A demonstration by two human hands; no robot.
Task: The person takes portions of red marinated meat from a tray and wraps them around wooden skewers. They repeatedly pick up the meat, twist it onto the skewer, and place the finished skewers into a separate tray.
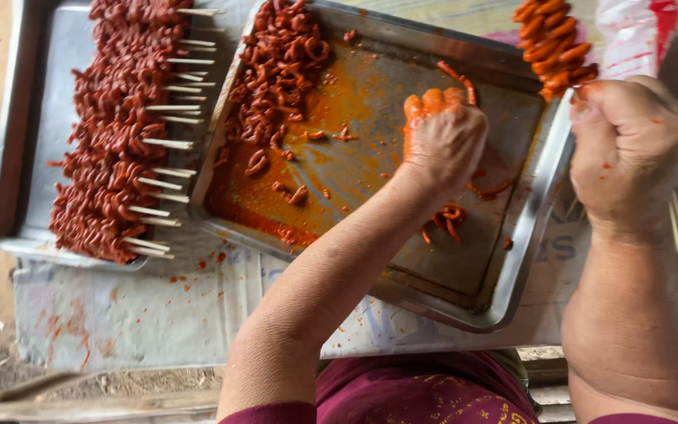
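Skewer being loaded over tray.
Loaded skewer is gripped in closed right hand; left hand, fisted on meat pieces, is held beside it above metal tray.

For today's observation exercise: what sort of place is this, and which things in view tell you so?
Probably a makeshift food-prep spot, perhaps for street food. Two metal trays hold sauce-coated meat; finished skewers fill the far tray; the right hand holds a skewer; the left hand works over the sauce.
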